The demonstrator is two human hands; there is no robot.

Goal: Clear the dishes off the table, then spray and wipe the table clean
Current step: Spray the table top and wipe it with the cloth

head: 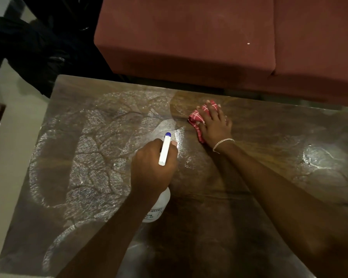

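My left hand (151, 167) grips a white spray bottle (159, 205) by its neck, above the middle of the wooden table (259, 157). The bottle's white trigger head with a blue nozzle tip (167, 135) points toward the far side. My right hand (215, 123) presses flat on a red patterned cloth (197, 119) on the table's far middle part. Whitish wet smear marks (92, 149) cover the left half of the table. No dishes show on the table.
A dark red sofa (189, 37) stands just beyond the table's far edge. Dark shapes (28, 47) fill the upper left. Pale floor (8, 157) runs along the table's left side. A shiny wet patch (317, 157) lies at the table's right.
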